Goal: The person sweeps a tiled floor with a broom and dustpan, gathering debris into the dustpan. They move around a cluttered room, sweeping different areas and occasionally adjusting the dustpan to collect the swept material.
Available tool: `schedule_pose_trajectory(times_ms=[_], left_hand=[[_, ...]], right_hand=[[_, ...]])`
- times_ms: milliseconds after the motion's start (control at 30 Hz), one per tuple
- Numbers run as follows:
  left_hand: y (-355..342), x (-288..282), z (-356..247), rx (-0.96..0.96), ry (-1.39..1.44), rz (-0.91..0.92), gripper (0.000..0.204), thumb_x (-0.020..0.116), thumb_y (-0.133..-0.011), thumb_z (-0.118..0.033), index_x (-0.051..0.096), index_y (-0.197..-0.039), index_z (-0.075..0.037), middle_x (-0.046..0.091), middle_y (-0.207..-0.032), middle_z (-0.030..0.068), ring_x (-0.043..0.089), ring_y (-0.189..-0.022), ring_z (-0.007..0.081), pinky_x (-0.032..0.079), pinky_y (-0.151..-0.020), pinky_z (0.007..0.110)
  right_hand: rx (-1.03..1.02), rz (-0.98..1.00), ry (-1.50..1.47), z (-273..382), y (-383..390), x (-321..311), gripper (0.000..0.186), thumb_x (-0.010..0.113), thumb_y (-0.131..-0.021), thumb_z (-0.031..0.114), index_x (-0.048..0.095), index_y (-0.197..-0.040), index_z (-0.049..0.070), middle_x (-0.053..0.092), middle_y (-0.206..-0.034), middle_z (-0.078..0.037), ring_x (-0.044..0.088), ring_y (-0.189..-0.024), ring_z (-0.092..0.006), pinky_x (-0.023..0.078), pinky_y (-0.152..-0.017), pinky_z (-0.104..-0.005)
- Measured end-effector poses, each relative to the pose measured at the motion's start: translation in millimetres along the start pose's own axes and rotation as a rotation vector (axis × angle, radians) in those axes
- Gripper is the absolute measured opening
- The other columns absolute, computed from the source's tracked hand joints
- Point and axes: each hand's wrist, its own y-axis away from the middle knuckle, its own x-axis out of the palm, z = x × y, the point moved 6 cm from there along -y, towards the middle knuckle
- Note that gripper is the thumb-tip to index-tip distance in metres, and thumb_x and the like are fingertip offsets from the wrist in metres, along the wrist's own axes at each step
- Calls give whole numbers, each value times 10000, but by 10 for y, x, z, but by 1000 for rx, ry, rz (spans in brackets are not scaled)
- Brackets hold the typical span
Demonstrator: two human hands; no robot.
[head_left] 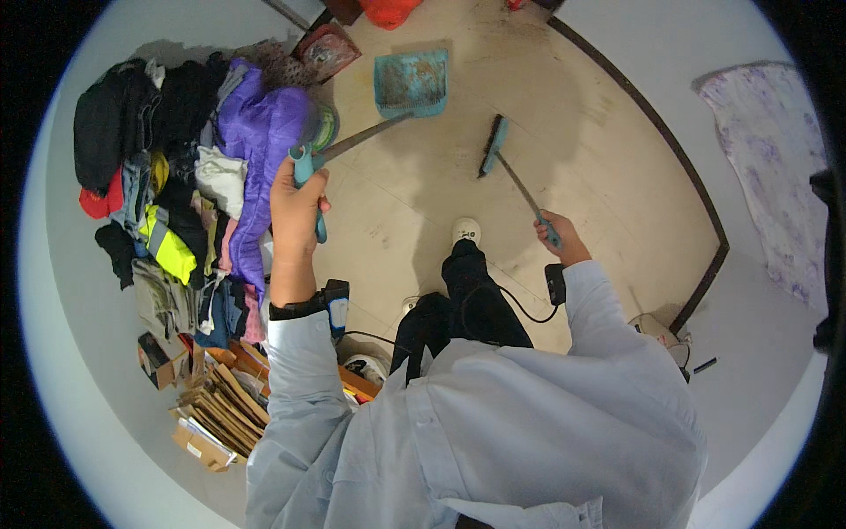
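Note:
My left hand (298,204) is closed round the blue-green handle of a long-handled dustpan (411,81). Its pan, stained with brownish dirt, rests on the floor ahead of me. In my right hand (564,236), the fingers wrap the grip of a broom (496,145) with a slim stick and a blue-green head. The dark bristles are down at the floor, to the right of the pan and apart from it.
Clothes hang or lie heaped along the left, among them a purple puffer jacket (256,123). Flattened cardboard (225,407) is stacked below them. A reddish dustpan (328,51) stands at the far wall. A patterned cloth (775,167) hangs at right. Dark smudges mark the pale tiled floor (379,229).

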Motion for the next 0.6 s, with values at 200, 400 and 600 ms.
schedule_pose_trajectory(times_ms=[200, 400, 600], left_hand=[[57, 304, -47, 16, -4, 48, 242, 559, -764, -13, 537, -1005, -27, 485, -660, -21, 414, -473, 43, 345, -422, 175], [60, 595, -113, -6, -57, 69, 238, 559, -767, -26, 537, -1004, -14, 490, -669, -14, 410, -477, 48, 336, -430, 176], [2, 847, -247, 21, -115, 145, 196, 566, -764, -32, 558, -959, -22, 488, -664, -19, 418, -475, 48, 334, -425, 180]], right_hand=[[47, 67, 179, -491, 153, 263, 177, 516, -859, 138, 469, -988, 27, 508, -730, -81, 445, -502, -90, 387, -396, -191], [254, 143, 261, -1180, -291, 599, 134, 535, -839, 90, 472, -937, 25, 521, -759, -112, 459, -515, -97, 382, -393, -197], [68, 71, 126, -622, -367, -156, 189, 541, -813, 57, 447, -976, 41, 519, -788, -141, 468, -532, -124, 406, -410, -214]])
